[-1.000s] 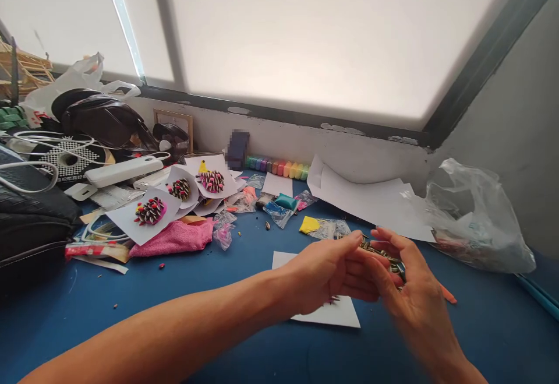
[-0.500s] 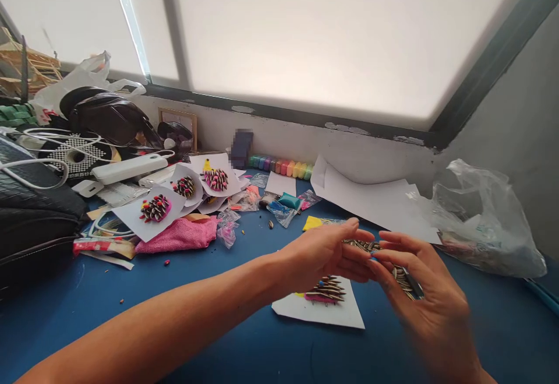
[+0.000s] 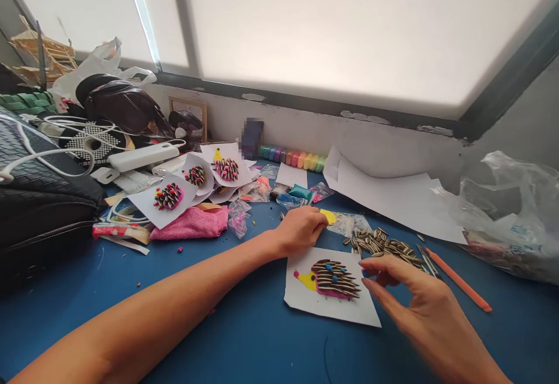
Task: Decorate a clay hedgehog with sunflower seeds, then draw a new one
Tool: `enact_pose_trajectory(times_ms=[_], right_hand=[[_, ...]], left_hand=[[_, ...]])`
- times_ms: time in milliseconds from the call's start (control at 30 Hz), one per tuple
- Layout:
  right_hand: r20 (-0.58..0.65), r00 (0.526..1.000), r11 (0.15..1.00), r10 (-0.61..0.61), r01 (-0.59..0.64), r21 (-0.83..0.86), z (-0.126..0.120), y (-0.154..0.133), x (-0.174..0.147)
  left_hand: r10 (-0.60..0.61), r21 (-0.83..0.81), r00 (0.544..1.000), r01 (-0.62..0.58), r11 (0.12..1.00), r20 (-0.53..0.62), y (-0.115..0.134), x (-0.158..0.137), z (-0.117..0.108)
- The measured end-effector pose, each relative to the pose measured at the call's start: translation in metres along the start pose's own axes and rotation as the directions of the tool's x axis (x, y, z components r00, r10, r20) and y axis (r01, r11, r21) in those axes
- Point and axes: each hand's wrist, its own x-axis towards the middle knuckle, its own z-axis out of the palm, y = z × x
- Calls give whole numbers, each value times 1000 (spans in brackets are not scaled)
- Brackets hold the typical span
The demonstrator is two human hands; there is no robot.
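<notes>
On a white sheet of paper point(image 3: 301, 299) lies a hedgehog figure point(image 3: 334, 279) with a yellow face, a pink clay body, sunflower-seed spines and small blue dots. My right hand point(image 3: 414, 296) is at the sheet's right side, pinching a small blue clay ball point(image 3: 365, 273) between thumb and forefinger. Curled closed, my left hand point(image 3: 301, 231) rests at the sheet's top edge, beside a piece of yellow clay point(image 3: 328, 217). What its fingers hold, if anything, is hidden. Past my right hand lies a heap of sunflower seeds point(image 3: 384, 243).
An orange tool point(image 3: 460, 282) lies to the right. Finished hedgehog figures on paper point(image 3: 168, 197), a pink cloth point(image 3: 192, 222) and a black bag point(image 3: 48, 186) crowd the left. At the back are a row of coloured clay point(image 3: 297, 159), white paper point(image 3: 388, 197) and a plastic bag point(image 3: 515, 215).
My hands, close together over the seeds before, have parted. The left moved left to the sheet's top edge; the right came down beside the hedgehog with the blue ball. The view shifted slightly.
</notes>
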Motion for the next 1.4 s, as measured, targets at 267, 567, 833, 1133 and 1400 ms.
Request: enact_pose_trajectory(times_ms=[267, 567, 833, 1133, 1400], right_hand=[[75, 983, 969, -169, 180, -168, 8, 1, -4], [85, 954, 929, -287, 299, -218, 14, 5, -3], [70, 979, 970, -190, 199, -143, 10, 5, -2], [53, 989, 976, -136, 143, -164, 5, 3, -2], [126, 989, 960, -75, 106, -259, 4, 6, 0]], left_hand=[[54, 122, 999, -52, 991, -10, -5, 0, 7], [82, 167, 997, -78, 983, -16, -7, 0, 9], [89, 181, 996, -85, 980, -16, -9, 1, 9], [79, 183, 997, -77, 980, -7, -8, 1, 9], [77, 183, 997, -75, 980, -6, -9, 1, 9]])
